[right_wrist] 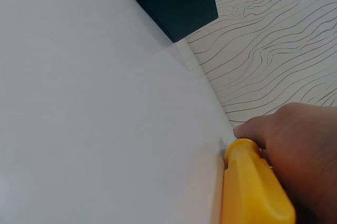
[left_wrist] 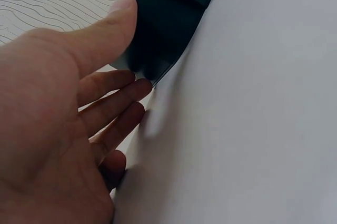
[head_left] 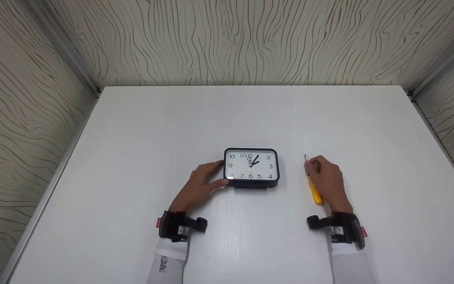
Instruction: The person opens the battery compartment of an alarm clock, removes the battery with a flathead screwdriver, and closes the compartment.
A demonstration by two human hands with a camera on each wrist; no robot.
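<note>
A rectangular black-framed alarm clock with a white dial stands near the middle of the white table. My left hand grips its left end, thumb at the lower corner and fingers at the side. In the left wrist view the thumb lies against the dark casing, with fingertips touching its edge. To the right of the clock, my right hand pinches a screwdriver by its metal shaft, tip pointing away. Its yellow handle extends back beneath the palm, close to the tabletop.
The white table reaches to wood-grain patterned panels at the back and sides. Grey metal posts stand at the corners. Each wrist wears a black camera mount that juts inward.
</note>
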